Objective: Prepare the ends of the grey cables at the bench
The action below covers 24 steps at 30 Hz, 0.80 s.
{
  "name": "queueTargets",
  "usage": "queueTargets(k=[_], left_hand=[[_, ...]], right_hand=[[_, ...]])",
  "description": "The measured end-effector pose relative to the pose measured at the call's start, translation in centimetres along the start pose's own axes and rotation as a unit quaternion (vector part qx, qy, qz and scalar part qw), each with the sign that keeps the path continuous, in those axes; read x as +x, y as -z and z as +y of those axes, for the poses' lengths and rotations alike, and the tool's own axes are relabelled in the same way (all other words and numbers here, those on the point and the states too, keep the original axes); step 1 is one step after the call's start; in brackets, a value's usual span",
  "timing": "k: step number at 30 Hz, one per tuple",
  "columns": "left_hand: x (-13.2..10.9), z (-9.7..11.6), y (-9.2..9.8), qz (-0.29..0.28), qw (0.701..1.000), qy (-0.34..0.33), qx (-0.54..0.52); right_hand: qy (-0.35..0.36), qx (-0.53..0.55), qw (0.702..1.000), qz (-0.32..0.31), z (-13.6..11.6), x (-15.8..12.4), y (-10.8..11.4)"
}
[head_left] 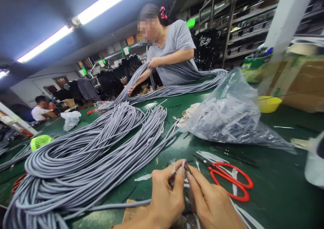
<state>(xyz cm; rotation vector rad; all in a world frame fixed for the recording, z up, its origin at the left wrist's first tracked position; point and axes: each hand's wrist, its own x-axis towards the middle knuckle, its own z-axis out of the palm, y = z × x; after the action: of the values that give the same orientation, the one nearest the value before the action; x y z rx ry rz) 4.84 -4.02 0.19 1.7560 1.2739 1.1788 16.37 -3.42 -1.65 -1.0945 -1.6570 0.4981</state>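
Observation:
My left hand and my right hand meet low in the middle of the view, fingertips touching. The left fingers pinch the end of a grey cable, which runs in from the left behind that hand. Pale, thin frayed strands stick out by the left fingertips. Closed too, my right thumb and finger pinch at the same tip; the exact bit between them is hidden. Red-handled scissors lie just right of my hands, among white strips. A large coiled bundle of grey cables spreads to the left.
A clear plastic bag of pale scraps sits ahead on the green table. Across it, a co-worker in a grey shirt holds more cables. A yellow bowl, cardboard box and lime-green plastic object stand around.

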Motion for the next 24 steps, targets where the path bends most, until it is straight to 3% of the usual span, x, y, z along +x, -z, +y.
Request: queueTargets(k=[3, 5, 9, 12, 15, 17, 20, 24], left_hand=[[-0.4, -0.2, -0.1, -0.049, 0.999, 0.002, 0.008], [-0.3, -0.3, 0.1, -0.053, 0.998, 0.038, -0.008], [0.9, -0.1, 1.1, -0.045, 0.983, 0.123, -0.13], [1.5, 0.4, 1.8, -0.054, 0.969, 0.145, -0.191], [1.5, 0.9, 2.0, -0.075, 0.966, 0.152, -0.195], [1.5, 1.0, 2.0, -0.079, 0.968, 0.152, -0.185], [1.5, 0.8, 1.9, -0.073, 0.971, 0.152, -0.167], [1.5, 0.8, 1.9, -0.053, 0.989, 0.11, -0.081]], right_hand=[[-0.026, -0.082, 0.986, 0.142, 0.5, 1.3, 1.8], [-0.034, -0.115, 0.975, 0.187, 0.6, 2.1, 3.0], [0.114, -0.13, 0.979, 0.11, 0.3, 2.6, 3.8], [0.238, -0.191, 0.948, 0.089, 0.1, 2.4, 3.8], [0.314, -0.249, 0.911, 0.099, 0.3, 2.0, 3.9], [0.34, -0.274, 0.895, 0.093, 0.6, 1.6, 3.9], [0.321, -0.313, 0.89, 0.079, 1.0, 0.9, 3.7], [0.319, -0.353, 0.876, 0.078, 1.5, 0.6, 3.4]])
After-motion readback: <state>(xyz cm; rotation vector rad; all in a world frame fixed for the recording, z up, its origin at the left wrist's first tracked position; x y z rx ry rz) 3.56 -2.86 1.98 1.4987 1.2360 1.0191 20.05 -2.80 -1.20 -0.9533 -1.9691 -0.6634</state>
